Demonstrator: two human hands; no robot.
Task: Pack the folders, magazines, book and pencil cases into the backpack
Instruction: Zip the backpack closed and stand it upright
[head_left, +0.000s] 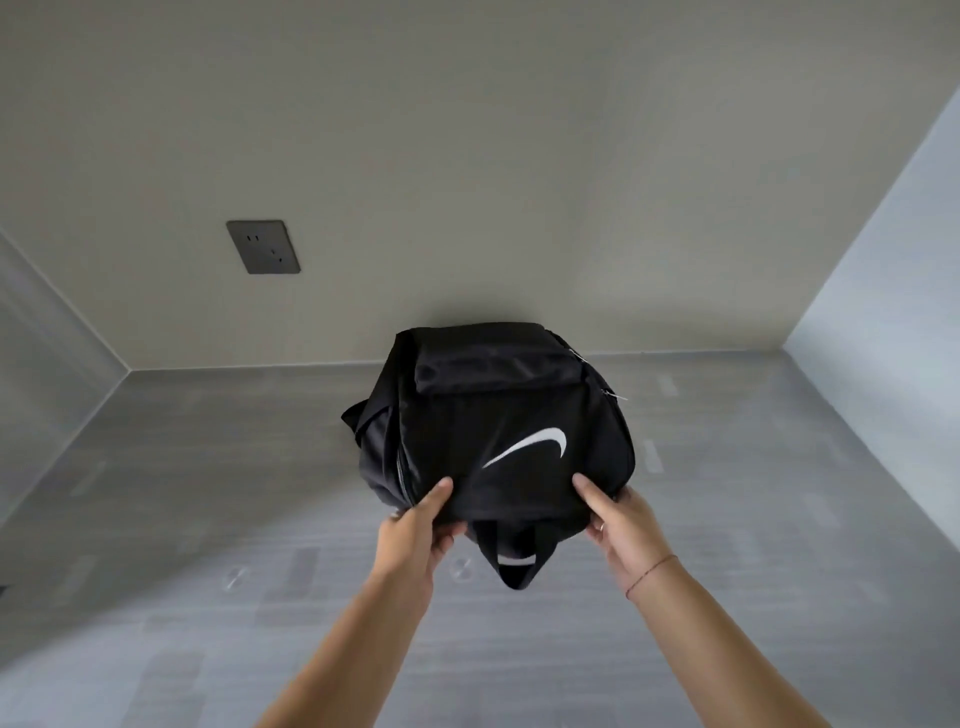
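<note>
A black backpack (493, 421) with a white swoosh on its front stands on the grey surface, its far end against the back wall. Its carry loop hangs down toward me between my hands. My left hand (415, 525) grips the near left corner of the backpack, thumb on top. My right hand (618, 519) grips the near right corner the same way. Zipper pulls show on the bag's right side and a zipper line runs down its left side. No folders, magazines, book or pencil cases are in view.
A grey wood-grain surface (208, 519) spreads around the bag, closed in by a beige back wall and side panels left and right. A dark wall socket (263, 247) sits on the back wall, up and left of the bag.
</note>
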